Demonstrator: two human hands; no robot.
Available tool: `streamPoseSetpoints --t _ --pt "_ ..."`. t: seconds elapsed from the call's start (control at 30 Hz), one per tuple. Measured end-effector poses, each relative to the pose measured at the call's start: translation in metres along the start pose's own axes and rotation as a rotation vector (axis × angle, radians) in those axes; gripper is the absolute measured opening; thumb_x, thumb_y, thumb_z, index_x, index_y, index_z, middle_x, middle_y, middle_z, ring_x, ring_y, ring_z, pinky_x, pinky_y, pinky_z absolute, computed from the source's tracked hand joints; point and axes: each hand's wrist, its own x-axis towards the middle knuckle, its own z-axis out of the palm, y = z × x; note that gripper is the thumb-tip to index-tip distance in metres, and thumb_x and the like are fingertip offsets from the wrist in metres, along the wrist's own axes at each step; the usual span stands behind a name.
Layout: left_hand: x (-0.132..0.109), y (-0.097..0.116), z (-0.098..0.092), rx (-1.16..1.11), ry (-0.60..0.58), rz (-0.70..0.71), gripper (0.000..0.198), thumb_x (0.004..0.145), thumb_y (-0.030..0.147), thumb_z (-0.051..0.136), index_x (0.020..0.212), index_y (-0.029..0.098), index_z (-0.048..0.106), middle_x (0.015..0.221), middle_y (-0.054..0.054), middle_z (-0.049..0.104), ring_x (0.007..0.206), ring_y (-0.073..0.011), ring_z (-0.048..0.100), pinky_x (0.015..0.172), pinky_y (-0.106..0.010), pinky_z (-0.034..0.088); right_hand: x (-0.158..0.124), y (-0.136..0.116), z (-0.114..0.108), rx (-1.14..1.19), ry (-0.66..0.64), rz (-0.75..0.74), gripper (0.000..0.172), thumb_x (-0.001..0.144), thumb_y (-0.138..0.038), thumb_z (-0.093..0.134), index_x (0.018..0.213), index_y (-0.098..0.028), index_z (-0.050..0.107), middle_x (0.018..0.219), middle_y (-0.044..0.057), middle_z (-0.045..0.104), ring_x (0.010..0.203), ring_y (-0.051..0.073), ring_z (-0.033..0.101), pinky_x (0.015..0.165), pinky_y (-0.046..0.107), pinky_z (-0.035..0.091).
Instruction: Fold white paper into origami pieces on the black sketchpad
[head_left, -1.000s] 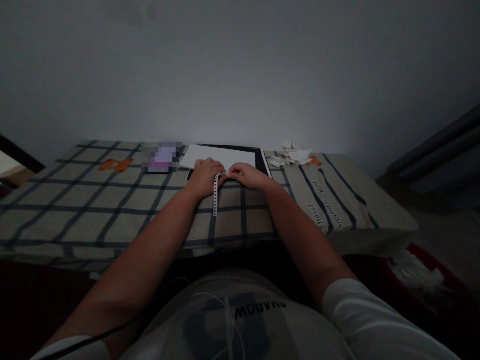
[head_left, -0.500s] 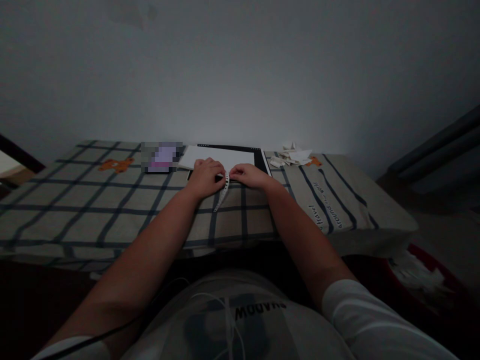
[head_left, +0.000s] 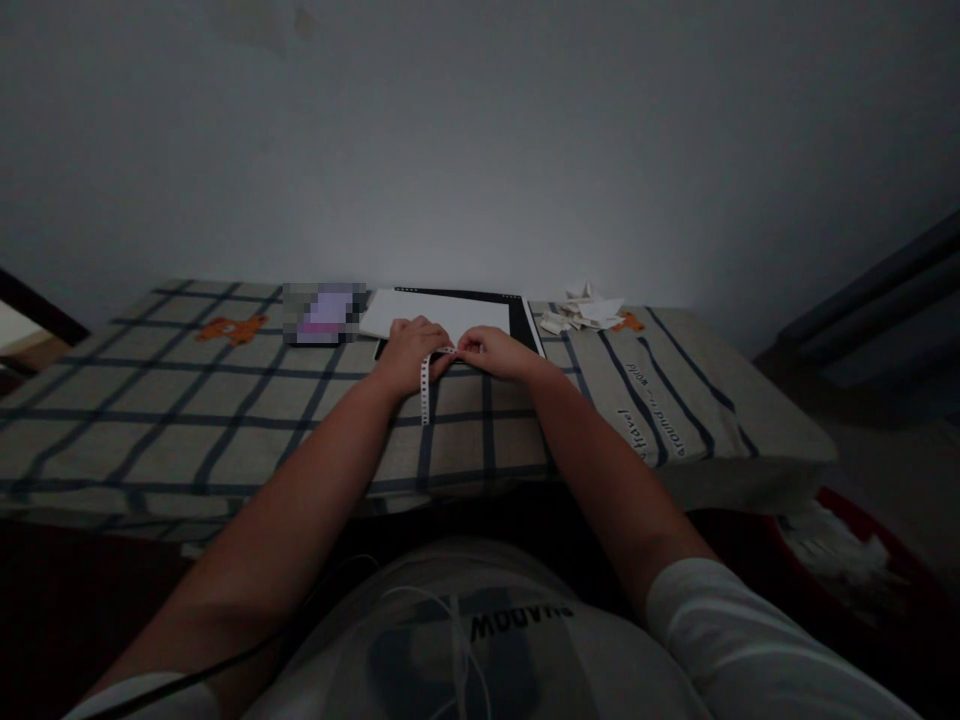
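Note:
A narrow white strip with a row of dark marks or holes runs from between my fingertips, bends over at my left hand, and hangs down over the cloth. My left hand is closed, with thumb and fingers pinching the strip near its bend. Right beside it, my right hand pinches the strip's other end, fingers curled. Both hands rest at the near edge of white paper sheets, which lie on a black sheet or pad with small holes along its far edge. The fingertips are too small to see exactly.
A checked tablecloth covers the table against a wall. To the left lies a blurred phone-like thing with a purple screen. Folded white paper pieces are heaped at right. A red bin holding white scraps stands below right.
The strip's free end has swung left and now hangs straight down from a sharp bend by my left hand. Both hands stay nearly in place, with small finger shifts.

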Motion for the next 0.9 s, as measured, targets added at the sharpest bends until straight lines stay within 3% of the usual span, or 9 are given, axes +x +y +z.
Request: streamPoseSetpoints --t 0.3,0.43,0.6,0.9 --pt "-0.0017 -0.0001 -0.0001 -0.044 0.042 -0.007 0.026 0.092 0.042 0.054 0.093 0.023 0.072 0.105 -0.008 0.072 0.102 -0.0293 0.055 0.089 -0.049 0.031 -0.0005 -0.0044 -0.0036 0.001 0.018 -0.034 0.017 0.086 -0.028 0.058 0.081 -0.014 0.066 0.082 0.004 0.064 0.077 0.016 0.055 0.074 0.027 0.04" --pt "-0.0016 0.0007 -0.0023 -0.061 0.05 -0.027 0.022 0.089 0.038 0.056 0.09 0.021 0.072 0.102 -0.009 0.072 0.101 -0.0293 0.055 0.088 -0.049 0.032 -0.0004 -0.0006 -0.0069 0.114 0.031 0.03 0.016 0.084 -0.024 0.059 0.089 -0.013 0.069 0.089 0.006 0.069 0.082 0.016 0.06 0.078 0.028 0.044" --pt "-0.0018 0.0021 -0.0038 -0.078 0.056 -0.018 0.021 0.089 0.037 0.056 0.089 0.023 0.072 0.099 -0.007 0.072 0.1 -0.0283 0.055 0.088 -0.049 0.032 -0.0001 0.0018 -0.008 0.084 -0.004 0.059 0.015 0.082 -0.019 0.058 0.087 -0.012 0.07 0.087 0.006 0.07 0.078 0.015 0.059 0.076 0.028 0.044" --pt "0.0006 0.0044 -0.0035 -0.052 0.013 -0.038 0.023 0.089 0.04 0.056 0.09 0.024 0.072 0.102 -0.008 0.073 0.101 -0.0295 0.055 0.087 -0.048 0.032 -0.0008 0.0016 -0.0054 0.089 0.008 0.022 0.016 0.086 -0.026 0.061 0.087 -0.013 0.07 0.088 0.006 0.07 0.082 0.016 0.06 0.078 0.028 0.044"
